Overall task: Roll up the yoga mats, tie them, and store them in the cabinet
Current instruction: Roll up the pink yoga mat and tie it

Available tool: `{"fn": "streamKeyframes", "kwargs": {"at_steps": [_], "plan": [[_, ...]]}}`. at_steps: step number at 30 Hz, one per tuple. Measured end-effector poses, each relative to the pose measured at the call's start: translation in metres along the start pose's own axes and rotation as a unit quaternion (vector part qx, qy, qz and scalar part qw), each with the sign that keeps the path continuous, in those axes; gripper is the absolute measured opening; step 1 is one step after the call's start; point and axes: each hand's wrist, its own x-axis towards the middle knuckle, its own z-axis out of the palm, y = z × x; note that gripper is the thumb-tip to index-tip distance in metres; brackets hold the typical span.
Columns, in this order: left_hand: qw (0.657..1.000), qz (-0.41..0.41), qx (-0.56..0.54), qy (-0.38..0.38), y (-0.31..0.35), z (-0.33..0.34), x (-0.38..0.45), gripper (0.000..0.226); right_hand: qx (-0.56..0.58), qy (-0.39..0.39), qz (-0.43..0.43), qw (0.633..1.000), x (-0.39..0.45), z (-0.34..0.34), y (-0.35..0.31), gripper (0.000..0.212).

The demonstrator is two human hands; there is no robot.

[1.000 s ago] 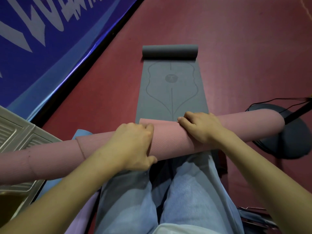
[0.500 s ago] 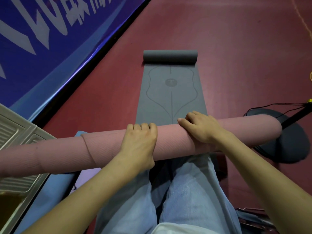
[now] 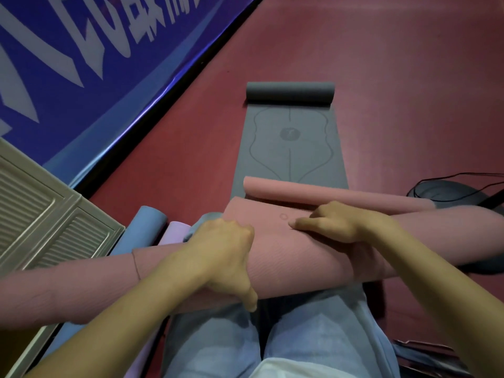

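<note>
A pink yoga mat (image 3: 300, 257) lies rolled across my lap, running from the left edge to the right. Its outer layer has come loose, and the free end curls into a thin pink flap (image 3: 327, 190) just beyond my hands. My left hand (image 3: 226, 257) grips the roll, fingers over the top and thumb down the near side. Flat on the loose layer, my right hand (image 3: 335, 225) presses with its fingers pointing left. A thin band (image 3: 136, 266) circles the roll left of my left wrist. A grey mat (image 3: 290, 148) lies spread on the floor ahead, its far end rolled.
A beige louvred cabinet door (image 3: 41, 214) stands at the left. A blue rolled mat (image 3: 141, 230) and a lilac rolled mat (image 3: 176, 233) lie beside it, under the pink roll. A black round base (image 3: 450, 190) with cables sits at the right. A blue banner (image 3: 81, 64) lines the red floor.
The pink roll's outer layer has opened and its free end now curls beyond my hands. My left thumb has dropped down the near side; my right hand's fingers have slid left along the mat.
</note>
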Motion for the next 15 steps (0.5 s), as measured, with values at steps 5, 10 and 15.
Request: {"fn": "streamKeyframes", "kwargs": {"at_steps": [5, 10, 15], "plan": [[1.000, 0.008, -0.003, -0.003, -0.005, 0.004, 0.005, 0.076, -0.033, 0.080, -0.030, 0.996, -0.011, 0.016, 0.002, 0.087], [0.998, 0.006, -0.058, -0.030, -0.012, 0.000, 0.019, 0.080, 0.058, 0.362, -0.061, 0.929, -0.001, 0.027, 0.022, 0.038], [0.990, 0.029, -0.107, -0.081, -0.028, -0.018, 0.046, 0.115, 0.041, 0.407, -0.023, 0.912, -0.001, 0.025, 0.054, 0.041]]}}
